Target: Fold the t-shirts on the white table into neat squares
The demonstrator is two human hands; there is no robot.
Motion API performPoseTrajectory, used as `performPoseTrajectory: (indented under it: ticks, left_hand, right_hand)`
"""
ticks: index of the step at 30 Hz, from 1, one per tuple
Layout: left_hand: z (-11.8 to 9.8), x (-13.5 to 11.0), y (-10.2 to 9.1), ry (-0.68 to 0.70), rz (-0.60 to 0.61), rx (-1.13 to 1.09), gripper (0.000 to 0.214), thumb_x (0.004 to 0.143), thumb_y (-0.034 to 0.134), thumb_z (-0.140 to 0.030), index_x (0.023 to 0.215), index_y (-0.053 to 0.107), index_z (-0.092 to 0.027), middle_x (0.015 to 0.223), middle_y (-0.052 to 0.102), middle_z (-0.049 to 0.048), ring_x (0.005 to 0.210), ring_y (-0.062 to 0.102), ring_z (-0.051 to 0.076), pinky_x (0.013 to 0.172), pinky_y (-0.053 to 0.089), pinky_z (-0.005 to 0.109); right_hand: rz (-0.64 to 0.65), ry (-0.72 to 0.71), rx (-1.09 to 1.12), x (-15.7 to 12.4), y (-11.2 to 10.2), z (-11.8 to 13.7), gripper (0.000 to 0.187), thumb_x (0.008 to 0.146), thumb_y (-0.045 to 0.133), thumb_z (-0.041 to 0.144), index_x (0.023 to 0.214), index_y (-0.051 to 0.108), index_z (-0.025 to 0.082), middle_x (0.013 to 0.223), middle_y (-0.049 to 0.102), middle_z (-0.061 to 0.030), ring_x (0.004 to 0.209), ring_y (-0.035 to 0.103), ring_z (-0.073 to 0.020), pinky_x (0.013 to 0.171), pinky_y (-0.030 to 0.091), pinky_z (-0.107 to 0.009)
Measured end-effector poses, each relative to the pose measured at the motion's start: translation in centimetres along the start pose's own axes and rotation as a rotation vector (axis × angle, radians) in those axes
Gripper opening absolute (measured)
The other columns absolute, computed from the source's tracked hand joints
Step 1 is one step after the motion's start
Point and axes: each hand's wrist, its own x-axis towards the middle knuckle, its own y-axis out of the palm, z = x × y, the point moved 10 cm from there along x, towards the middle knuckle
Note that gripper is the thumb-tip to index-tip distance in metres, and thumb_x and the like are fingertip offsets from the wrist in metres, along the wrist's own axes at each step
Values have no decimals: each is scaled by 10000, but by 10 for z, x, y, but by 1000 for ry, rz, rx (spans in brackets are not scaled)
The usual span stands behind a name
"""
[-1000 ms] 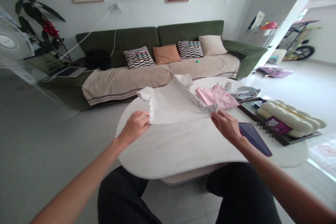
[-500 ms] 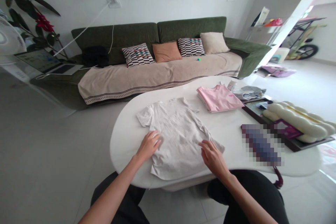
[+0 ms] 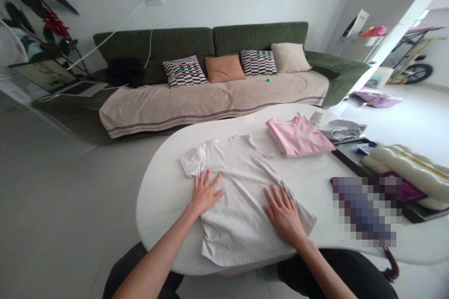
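I've left hand [image 3: 205, 193], right hand [image 3: 283, 213] splayed apart | on pale-grey short-sleeved cloth T-shirt [image 3: 240, 210] | uneven dragging could crease it!

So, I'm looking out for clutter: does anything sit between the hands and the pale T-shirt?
Nothing visible does. The left hand and right hand are spread directly on the pale T-shirt, near its opposite sides. The folded pink garment lies beyond it to the right, not in between.
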Motion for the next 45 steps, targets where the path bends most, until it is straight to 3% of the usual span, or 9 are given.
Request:
performPoseTrajectory:
  ticks: [3, 7, 17, 23, 27, 33, 39, 42, 45]
  left_hand:
    - [-2, 18, -10, -22, 48, 10, 506, 824, 366, -541, 1276, 430, -322, 1351, 397, 81, 1229, 337, 323, 1015, 127, 560]
    - [-2, 46, -15, -121, -7, -59, 554, 850, 313, -510, 1341, 339, -254, 1420, 271, 109, 1298, 200, 331, 995, 243, 495]
    - [16, 68, 22, -205, 13, -58, 679, 791, 242, -656, 1383, 193, -327, 1474, 118, 62, 1326, 60, 352, 1026, 98, 532]
    - [22, 108, 29, -193, 218, -105, 713, 770, 253, -677, 1386, 175, -328, 1478, 80, 62, 1328, 56, 347, 1021, 123, 540]
    - [39, 127, 9, -161, 198, -115, 617, 825, 270, -570, 1380, 207, -309, 1466, 149, 79, 1334, 78, 313, 1003, 148, 570]
    - [125, 96, 12, -420, 166, -110, 541, 849, 227, -521, 1355, 276, -335, 1470, 136, 66, 1317, 124, 355, 934, 194, 646]
    - [131, 71, 3, -383, 57, -25, 563, 845, 255, -521, 1345, 325, -273, 1399, 319, 104, 1273, 261, 324, 950, 285, 534]
    - [125, 71, -16, -314, -18, 16, 500, 867, 271, -415, 1281, 433, -186, 1137, 567, 125, 1103, 462, 260, 919, 356, 379]
    - [136, 66, -25, -324, -40, 45, 444, 844, 336, -370, 1227, 481, -198, 1065, 587, 117, 1049, 479, 264, 865, 383, 361]
  right_hand:
    - [-8, 32, 6, -1, -7, 9, 487, 870, 355, 394, 1308, 397, 187, 1371, 370, -100, 1298, 223, -289, 987, 299, -466]
    - [-30, 19, 78, 32, -21, 14, 432, 894, 298, 341, 1238, 460, 137, 1322, 425, -133, 1228, 364, -239, 970, 341, -402]
    - [215, 72, -20, 136, 37, -15, 588, 894, 215, 494, 1396, 196, 188, 1453, 196, -69, 1337, 85, -242, 1003, 246, -482]
    - [210, 138, -12, 155, 29, -23, 582, 898, 208, 477, 1403, 168, 190, 1458, 167, -85, 1340, 62, -246, 1020, 171, -528]
    - [147, 35, 80, 125, -5, 40, 601, 884, 329, 403, 1392, 202, 108, 1457, 97, -160, 1337, 49, -284, 1029, 140, -532]
    - [379, -504, 435, -5, -3, 201, 796, 792, 462, 522, 1414, 69, 218, 1470, 22, -86, 1339, 21, -276, 1033, 168, -536]
    - [440, -401, 491, -39, 9, 207, 757, 809, 469, 429, 1413, 54, 235, 1466, -24, -64, 1334, -26, -291, 1022, 104, -596]
    - [471, -406, 517, -46, 3, 206, 707, 797, 490, 426, 1393, 183, 202, 1467, 35, -97, 1332, 18, -313, 1010, 120, -615]
    - [479, -380, 524, -49, -5, 209, 619, 785, 513, 441, 1308, 357, 148, 1452, 128, -150, 1321, 92, -344, 996, 174, -616]
